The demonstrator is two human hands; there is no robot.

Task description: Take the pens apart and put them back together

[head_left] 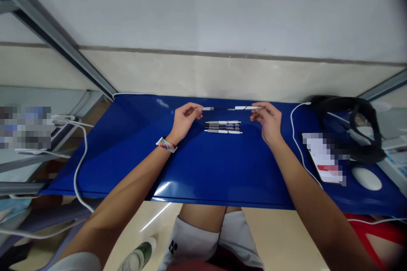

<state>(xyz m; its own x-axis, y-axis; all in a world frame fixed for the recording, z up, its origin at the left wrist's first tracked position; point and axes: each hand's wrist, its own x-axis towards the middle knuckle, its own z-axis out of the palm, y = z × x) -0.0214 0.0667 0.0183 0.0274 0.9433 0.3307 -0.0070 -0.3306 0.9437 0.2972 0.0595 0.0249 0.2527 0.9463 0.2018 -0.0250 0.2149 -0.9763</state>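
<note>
My left hand [188,118] pinches the grey, clear-looking front section of a pen [207,109] over the blue table. Between thumb and fingers, my right hand [269,120] grips the white pen barrel [244,108]. A thin dark refill [222,109] spans the gap between these two parts, which are apart and roughly in line. Just nearer to me on the table lies a row of several pens [223,125], side by side, with one white pen [223,131] slightly apart at the front. A patterned band circles my left wrist.
The blue table [219,173] ends at a pale wall behind. On the right are a phone [322,159], a white mouse [366,178], a black strapped headset [359,123] and a white cable [294,135]. Another white cable [83,152] hangs at left. A bottle [140,256] stands below the table.
</note>
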